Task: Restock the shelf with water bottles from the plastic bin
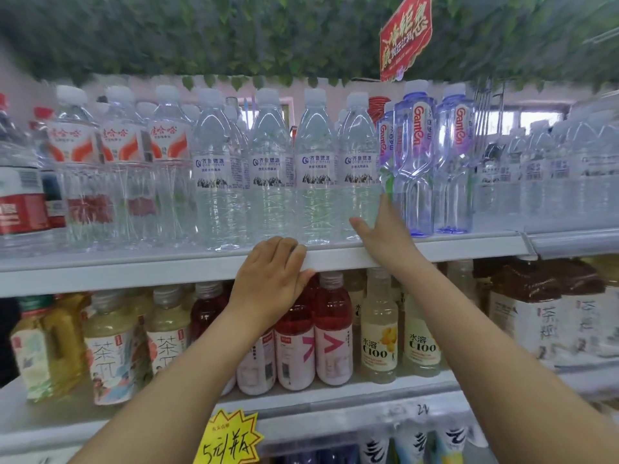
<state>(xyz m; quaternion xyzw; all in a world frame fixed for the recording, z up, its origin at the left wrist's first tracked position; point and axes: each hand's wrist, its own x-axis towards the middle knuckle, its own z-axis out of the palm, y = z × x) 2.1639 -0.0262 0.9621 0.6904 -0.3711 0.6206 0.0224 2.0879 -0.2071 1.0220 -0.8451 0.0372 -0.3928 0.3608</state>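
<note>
Both arms extended; left hand fingers curled; right hand raised, fingers apparently straight, thumb spread.

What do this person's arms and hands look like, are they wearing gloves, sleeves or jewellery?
Nothing is worn that shows. The left hand and right hand are bare, with no gloves or rings. The left forearm and right forearm are bare too, with no sleeve, watch or bracelet anywhere up to the picture's lower edge.
</note>
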